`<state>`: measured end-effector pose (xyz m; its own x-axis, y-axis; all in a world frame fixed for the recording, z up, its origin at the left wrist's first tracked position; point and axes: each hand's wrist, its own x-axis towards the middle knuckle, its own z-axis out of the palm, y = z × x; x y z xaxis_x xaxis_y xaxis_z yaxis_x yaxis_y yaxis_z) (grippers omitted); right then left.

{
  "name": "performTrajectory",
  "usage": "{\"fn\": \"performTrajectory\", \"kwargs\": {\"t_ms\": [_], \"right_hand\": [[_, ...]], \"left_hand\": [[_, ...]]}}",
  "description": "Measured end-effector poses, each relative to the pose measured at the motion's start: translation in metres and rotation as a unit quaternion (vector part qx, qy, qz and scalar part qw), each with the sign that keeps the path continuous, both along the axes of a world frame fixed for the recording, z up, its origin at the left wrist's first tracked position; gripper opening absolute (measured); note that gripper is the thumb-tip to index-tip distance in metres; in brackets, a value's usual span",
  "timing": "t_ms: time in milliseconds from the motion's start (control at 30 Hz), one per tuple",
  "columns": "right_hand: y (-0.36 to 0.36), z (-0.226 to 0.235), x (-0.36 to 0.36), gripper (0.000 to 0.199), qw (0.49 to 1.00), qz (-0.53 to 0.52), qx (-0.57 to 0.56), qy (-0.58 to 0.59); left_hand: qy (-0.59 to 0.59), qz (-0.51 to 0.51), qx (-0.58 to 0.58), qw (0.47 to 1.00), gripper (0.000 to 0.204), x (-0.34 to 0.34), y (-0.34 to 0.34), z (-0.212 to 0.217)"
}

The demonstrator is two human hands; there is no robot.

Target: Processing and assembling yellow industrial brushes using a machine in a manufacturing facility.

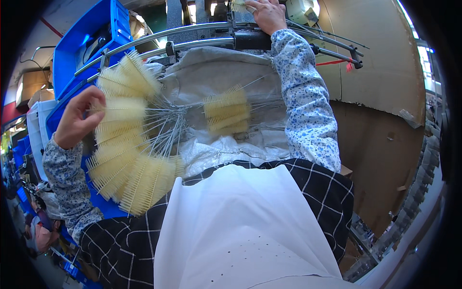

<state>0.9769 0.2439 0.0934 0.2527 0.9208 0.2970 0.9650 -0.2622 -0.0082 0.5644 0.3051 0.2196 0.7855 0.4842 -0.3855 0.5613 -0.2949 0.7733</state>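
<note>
A fan of wire-stemmed brushes (115, 139) with pale yellow bristles lies at the left, stems pointing inward. At its outer edge is my left hand (77, 119), its thumb and forefinger curved but slightly apart against the bristles. A smaller bunch of the same brushes (227, 111) rests in the middle, on a whitish plastic sheet (207, 79). My right hand (268, 17) reaches far forward over the metal rails, its fingers closed on a bristled brush (239, 6). The top edge cuts off part of that brush and the fingertips.
Curved metal rails (202, 44) with a black cylinder (252, 41) cross in front of me. A blue bin (115, 24) stands at the far left. Cardboard (380, 72) covers the right side. A white cloth (226, 216) lies over my lap. Another person (43, 229) is at the lower left.
</note>
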Motion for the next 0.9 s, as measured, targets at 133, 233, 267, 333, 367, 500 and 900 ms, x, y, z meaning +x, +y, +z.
{"fn": "performTrajectory", "kwargs": {"t_ms": [133, 233, 267, 333, 367, 500, 900], "right_hand": [[0.011, -0.012, 0.015, 0.022, 0.999, 0.025, -0.017, -0.013], [0.011, -0.025, 0.027, 0.029, 0.997, 0.056, -0.04, -0.031], [0.007, -0.025, 0.024, 0.034, 0.998, 0.05, 0.0, -0.043], [-0.008, -0.016, 0.023, 0.049, 0.998, 0.009, 0.04, -0.04], [-0.019, -0.011, 0.026, 0.051, 0.999, -0.035, 0.027, -0.021], [-0.039, -0.008, 0.03, 0.043, 0.989, -0.129, 0.068, 0.034], [-0.013, -0.039, 0.02, 0.032, 0.986, -0.093, 0.098, 0.094]], "left_hand": [[-0.055, 0.03, 0.036, 0.997, 0.02, -0.003, 0.004, 0.019], [-0.086, 0.045, 0.087, 0.991, 0.023, -0.007, 0.008, 0.027], [-0.096, 0.047, 0.114, 0.988, 0.024, -0.008, 0.005, 0.03], [-0.109, 0.048, 0.139, 0.983, 0.024, -0.012, 0.005, 0.033], [-0.098, 0.025, 0.152, 0.983, 0.025, -0.014, 0.005, 0.034], [-0.077, 0.012, 0.154, 0.985, 0.026, -0.013, 0.002, 0.036], [-0.095, -0.001, 0.207, 0.974, 0.029, -0.013, 0.006, 0.05]]}}
